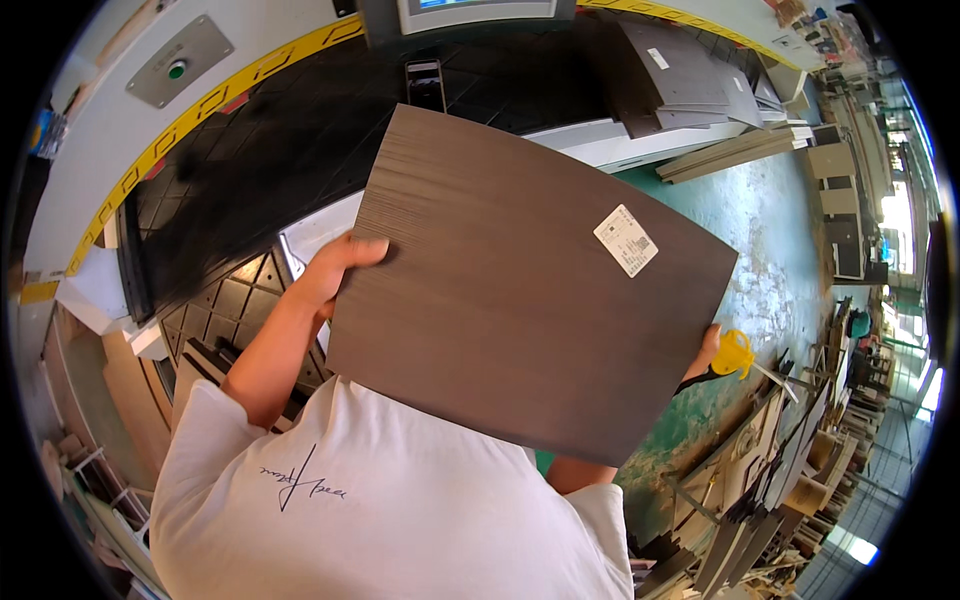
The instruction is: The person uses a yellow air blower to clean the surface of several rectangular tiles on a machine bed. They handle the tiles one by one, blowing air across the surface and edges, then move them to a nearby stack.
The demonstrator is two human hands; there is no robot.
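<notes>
A dark brown wood-grain board (520, 290) is held up tilted in front of my chest. A white printed label (626, 241) is stuck on it near its right side. My left hand (340, 268) grips the left edge, thumb on the face and fingers behind. My right hand (706, 350) holds the right edge; most of it is hidden by the board. Right beside that hand shows a yellow tool (736, 354) with a thin metal end; whether the hand touches it, I cannot tell.
Ahead is a machine with a black bed (300, 150), a yellow striped edge (150, 165), a green button (178, 69) and a screen (470, 8). A phone (425, 85) lies there. Dark panels (670, 80) are stacked at far right; offcuts (760, 480) crowd the right.
</notes>
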